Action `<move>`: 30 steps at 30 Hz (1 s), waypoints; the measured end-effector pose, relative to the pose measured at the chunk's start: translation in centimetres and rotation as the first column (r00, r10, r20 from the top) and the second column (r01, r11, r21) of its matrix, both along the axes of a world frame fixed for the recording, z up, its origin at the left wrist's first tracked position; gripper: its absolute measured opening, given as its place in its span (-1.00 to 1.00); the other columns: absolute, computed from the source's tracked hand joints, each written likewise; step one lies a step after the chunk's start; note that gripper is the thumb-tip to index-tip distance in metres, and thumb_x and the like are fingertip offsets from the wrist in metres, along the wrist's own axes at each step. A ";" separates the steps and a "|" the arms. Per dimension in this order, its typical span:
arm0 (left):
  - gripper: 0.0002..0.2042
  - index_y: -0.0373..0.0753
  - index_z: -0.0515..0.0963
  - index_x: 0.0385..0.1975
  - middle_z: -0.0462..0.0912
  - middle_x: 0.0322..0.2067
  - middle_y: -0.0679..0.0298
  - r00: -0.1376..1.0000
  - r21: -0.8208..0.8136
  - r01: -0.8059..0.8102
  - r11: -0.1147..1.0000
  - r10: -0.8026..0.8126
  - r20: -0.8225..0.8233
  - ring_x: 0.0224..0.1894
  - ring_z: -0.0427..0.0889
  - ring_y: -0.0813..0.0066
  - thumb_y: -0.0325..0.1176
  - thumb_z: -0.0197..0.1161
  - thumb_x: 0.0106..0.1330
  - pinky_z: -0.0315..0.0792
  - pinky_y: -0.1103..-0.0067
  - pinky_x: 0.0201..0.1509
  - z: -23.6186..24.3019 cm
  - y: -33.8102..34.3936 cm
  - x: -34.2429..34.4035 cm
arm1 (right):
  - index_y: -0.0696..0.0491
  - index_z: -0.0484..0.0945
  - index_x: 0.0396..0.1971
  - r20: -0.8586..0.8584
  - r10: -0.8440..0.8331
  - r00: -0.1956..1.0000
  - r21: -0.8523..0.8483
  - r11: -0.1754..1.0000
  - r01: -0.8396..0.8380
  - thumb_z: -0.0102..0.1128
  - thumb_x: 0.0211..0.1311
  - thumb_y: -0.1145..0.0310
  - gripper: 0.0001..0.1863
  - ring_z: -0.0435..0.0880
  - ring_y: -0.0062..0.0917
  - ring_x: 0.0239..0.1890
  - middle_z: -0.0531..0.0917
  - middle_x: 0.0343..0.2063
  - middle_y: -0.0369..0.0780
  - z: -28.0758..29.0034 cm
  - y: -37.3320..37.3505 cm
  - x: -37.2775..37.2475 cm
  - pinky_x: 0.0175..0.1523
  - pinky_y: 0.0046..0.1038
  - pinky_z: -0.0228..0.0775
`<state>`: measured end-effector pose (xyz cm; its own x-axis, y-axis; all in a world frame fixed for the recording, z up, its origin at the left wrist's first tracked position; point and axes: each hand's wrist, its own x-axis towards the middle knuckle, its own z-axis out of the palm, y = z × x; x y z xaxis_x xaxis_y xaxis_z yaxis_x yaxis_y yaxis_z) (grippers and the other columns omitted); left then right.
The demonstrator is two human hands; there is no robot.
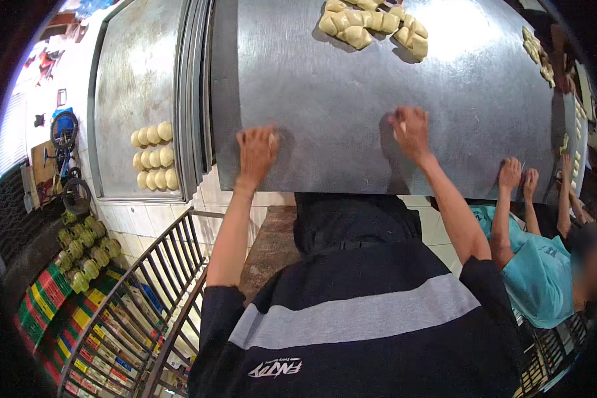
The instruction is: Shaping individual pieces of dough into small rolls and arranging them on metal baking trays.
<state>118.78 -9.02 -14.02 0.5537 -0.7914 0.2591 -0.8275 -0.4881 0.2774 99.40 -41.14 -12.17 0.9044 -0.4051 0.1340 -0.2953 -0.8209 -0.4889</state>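
Observation:
My left hand (257,154) is curled down on the grey metal tabletop (325,119), near its left end. A pale bit of dough (272,138) shows at the edge of its fingers. Farther right, my right hand (413,136) is also cupped against the metal, with a small piece of dough (402,127) peeking out by the thumb. Both palms hide most of what lies under them. Beyond my hands, at the far side, lies a cluster of cut dough pieces (377,22), some apart from the rest.
Left of the table, a stack of metal trays bears a top tray (136,73) with rows of smooth dough balls (154,157). A co-worker in a teal shirt (534,272) works at the right, near more dough (538,54). A dark metal rack (172,255) stands lower left.

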 end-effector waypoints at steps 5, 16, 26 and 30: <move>-0.71 -0.15 0.51 0.12 0.56 -0.09 0.21 0.951 -0.160 -0.273 0.949 0.242 -0.190 0.03 0.44 0.19 -0.27 0.20 0.47 0.24 0.18 0.18 -0.6 -2.8 1.6 | 0.03 0.62 -0.15 0.091 -0.306 0.948 0.206 0.937 0.283 0.41 0.33 0.21 -0.75 0.54 -0.31 -0.11 0.64 -0.40 -0.29 -1.8 2.6 4.1 0.13 -0.18 0.27; -0.68 -0.18 0.57 0.07 0.70 -0.20 0.29 0.903 -0.185 -0.359 0.915 0.291 -0.316 -0.09 0.57 0.20 -0.29 0.38 0.37 0.35 0.24 0.14 0.6 -7.6 6.6 | 0.02 0.66 -0.06 0.176 -0.400 0.899 0.109 0.916 0.386 0.42 0.31 0.18 -0.69 0.59 -0.23 0.03 0.72 -0.14 -0.19 -3.8 0.7 7.9 0.21 -0.17 0.33; -0.40 -0.16 0.43 0.39 0.62 0.11 0.17 0.649 -0.070 -0.314 0.947 0.160 -0.744 0.11 0.66 0.12 -0.61 0.34 0.31 0.58 0.34 0.20 3.8 0.6 1.4 | 0.01 0.56 0.16 -0.007 -0.370 0.929 0.500 0.803 0.324 0.35 0.21 0.58 -0.51 0.62 -0.26 0.11 0.65 0.00 -0.14 0.3 6.4 -1.5 0.07 -0.27 0.57; -0.22 -0.14 0.24 0.51 0.53 0.25 0.08 0.754 -0.248 0.011 0.969 -0.171 -0.635 0.15 0.62 -0.01 -0.61 0.36 0.25 0.54 0.29 0.23 4.4 -2.8 1.4 | 0.00 0.47 0.27 0.034 -0.201 0.979 0.619 0.773 0.137 0.31 0.14 0.60 -0.37 0.62 -0.17 0.05 0.59 0.04 -0.07 0.5 9.7 4.9 0.07 -0.23 0.55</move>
<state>120.13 -11.85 -9.65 0.5791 -0.8145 0.0344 -0.4466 -0.2817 0.8492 104.25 -31.41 -11.66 0.8096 -0.5755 -0.1153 -0.3282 -0.2809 -0.9019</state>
